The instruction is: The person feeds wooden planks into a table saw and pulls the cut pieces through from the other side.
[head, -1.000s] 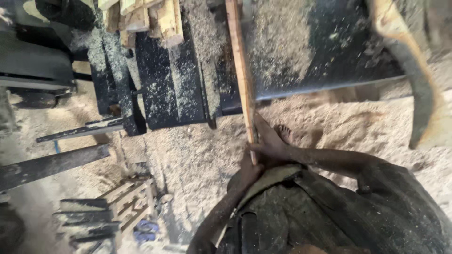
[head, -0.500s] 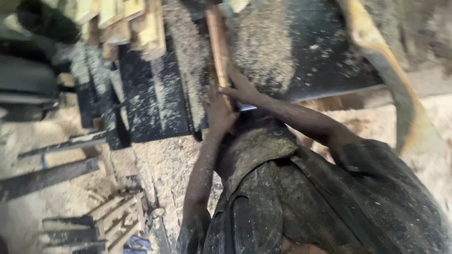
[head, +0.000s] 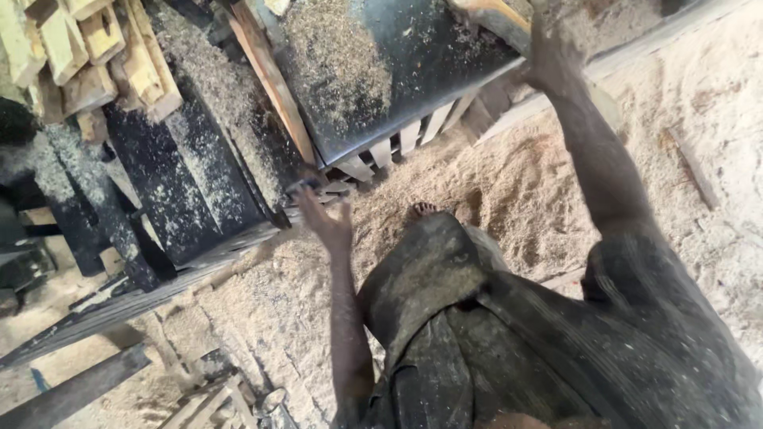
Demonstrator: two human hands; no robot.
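The left hand (head: 327,216) is open, with the fingers spread and pointing up toward the near end of a long wooden strip (head: 270,79). The fingertips are just beside this end, but I cannot tell if they touch it; the hand does not grip anything. The strip lies at a slant on the dark machine table (head: 381,71), along its left edge, and runs from the top of the view down to the table's near corner. The table is covered with sawdust. The right hand (head: 548,56) is stretched far forward to the right side of the table, where it rests on a curved piece of wood (head: 497,20); whether its fingers close around the wood I cannot tell, because the hand is seen from behind. At the top left a pile of short wood blocks (head: 87,56) sits on dark metal parts. The floor (head: 493,183) under the table is deep in pale sawdust, and a bare foot (head: 421,210) shows in it, just above the person's dark, dusty clothes (head: 509,342).
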